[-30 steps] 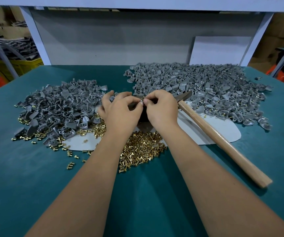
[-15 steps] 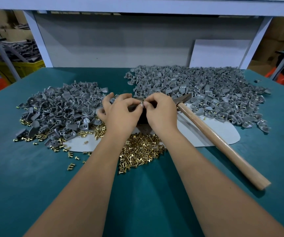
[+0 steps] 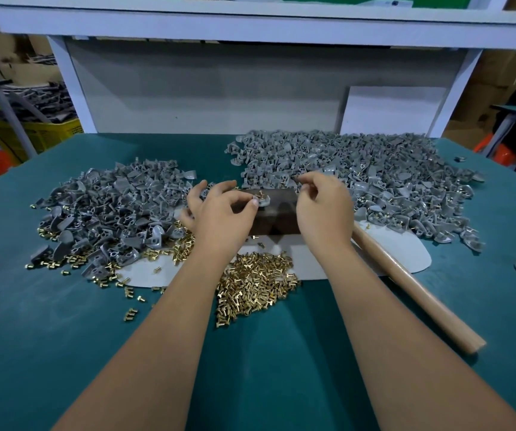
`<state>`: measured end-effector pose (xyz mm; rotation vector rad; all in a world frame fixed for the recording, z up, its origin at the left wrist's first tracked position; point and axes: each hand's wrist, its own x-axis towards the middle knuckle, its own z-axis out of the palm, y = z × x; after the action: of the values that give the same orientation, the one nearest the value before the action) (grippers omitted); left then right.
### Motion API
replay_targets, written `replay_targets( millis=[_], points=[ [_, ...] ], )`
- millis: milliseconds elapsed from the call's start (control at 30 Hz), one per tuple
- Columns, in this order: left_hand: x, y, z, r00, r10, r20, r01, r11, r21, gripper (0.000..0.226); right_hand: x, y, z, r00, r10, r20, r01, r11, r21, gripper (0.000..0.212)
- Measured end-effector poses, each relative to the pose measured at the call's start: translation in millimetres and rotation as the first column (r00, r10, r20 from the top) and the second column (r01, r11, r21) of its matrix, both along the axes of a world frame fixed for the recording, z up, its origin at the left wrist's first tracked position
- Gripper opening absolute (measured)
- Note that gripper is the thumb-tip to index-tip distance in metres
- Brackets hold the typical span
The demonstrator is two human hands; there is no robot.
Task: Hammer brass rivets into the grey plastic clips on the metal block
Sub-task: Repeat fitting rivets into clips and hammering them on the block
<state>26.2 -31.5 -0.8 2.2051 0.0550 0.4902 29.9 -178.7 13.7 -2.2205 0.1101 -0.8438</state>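
A dark metal block [image 3: 276,213] sits at the table's middle. On its top left lies a grey plastic clip [image 3: 262,200] with a brass rivet standing in it. My left hand [image 3: 219,216] pinches that clip at its left edge. My right hand [image 3: 325,209] hovers over the block's right end with its fingers curled; I cannot tell whether they hold anything. Loose brass rivets [image 3: 256,284] are heaped just in front of the block. The hammer's wooden handle [image 3: 415,290] runs from behind my right hand toward the front right.
A pile of grey clips [image 3: 110,209] lies at the left and a larger pile [image 3: 374,172] at the back right. White sheets [image 3: 399,253] lie under the block. Scattered rivets [image 3: 132,314] dot the green table [image 3: 64,337]. A shelf frame [image 3: 250,23] stands behind.
My hands, pinched together over the block before, have drawn apart. The right hand moved right, uncovering the block and the clip with its rivet. The left hand stays on the clip.
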Motion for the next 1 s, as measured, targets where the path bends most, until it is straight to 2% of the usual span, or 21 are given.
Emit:
replay_targets(
  millis=[133,167,233,267,333,467,567,700,767,833,900,1000],
  points=[
    [-1.8,-1.0,1.4,1.0,-0.006,0.001,0.006,1.0,0.002,0.007,-10.9,-16.3,2.2,0.993,-0.109,-0.038,0.107,0.993,-0.04,0.024],
    [-2.1,-1.0,2.0,1.0,-0.007,0.004,0.007,1.0,0.005,0.006,-14.8,-21.4,1.1,0.983,-0.164,-0.082,0.152,0.978,-0.143,0.023],
    [-3.2,-1.0,2.7,1.0,-0.005,0.011,0.004,1.0,0.009,0.005,-22.6,-31.4,-1.2,0.936,-0.31,-0.168,0.219,0.884,-0.413,0.026],
    [-3.6,-0.8,3.1,1.0,0.0,0.016,0.0,1.0,0.009,0.004,-25.5,-34.8,-1.4,0.908,-0.369,-0.199,0.234,0.839,-0.49,0.028],
    [-4.6,-1.0,3.6,1.0,0.004,0.025,-0.005,1.0,0.005,0.002,-28.9,-38.1,-0.5,0.869,-0.425,-0.254,0.235,0.806,-0.544,0.031],
    [-4.8,-1.6,3.9,1.0,0.006,0.023,-0.006,1.0,0.011,0.006,-28.1,-37.6,-2.8,0.834,-0.399,-0.38,0.15,0.828,-0.54,0.028],
    [-4.2,-1.5,2.7,1.0,0.004,0.031,-0.004,1.0,0.019,0.007,-27.9,-35.1,0.2,0.852,-0.356,-0.384,0.137,0.859,-0.494,0.022],
    [-2.6,-2.0,0.5,0.999,0.013,0.047,-0.017,0.997,0.078,0.005,-28.8,-30.4,17.0,0.887,-0.39,-0.246,0.239,0.845,-0.479,0.02],
    [-1.9,-1.7,0.1,0.998,0.018,0.055,-0.023,0.997,0.078,0.006,-32.9,-28.7,27.2,0.94,-0.309,-0.143,0.219,0.871,-0.44,0.017],
    [-1.5,-1.2,0.2,0.998,0.023,0.063,-0.027,0.998,0.065,0.007,-41.2,-24.0,34.8,0.98,-0.176,-0.095,0.124,0.907,-0.404,0.028],
    [-1.0,-1.2,0.5,0.998,0.033,0.058,-0.036,0.998,0.055,0.007,-49.4,-15.7,39.7,0.986,-0.082,-0.147,0.023,0.929,-0.368,0.047],
    [0.0,-0.9,0.0,0.997,0.049,0.055,-0.053,0.996,0.074,0.007,-52.7,-4.5,39.3,0.978,-0.049,-0.203,-0.02,0.946,-0.322,0.054]
  ],
)
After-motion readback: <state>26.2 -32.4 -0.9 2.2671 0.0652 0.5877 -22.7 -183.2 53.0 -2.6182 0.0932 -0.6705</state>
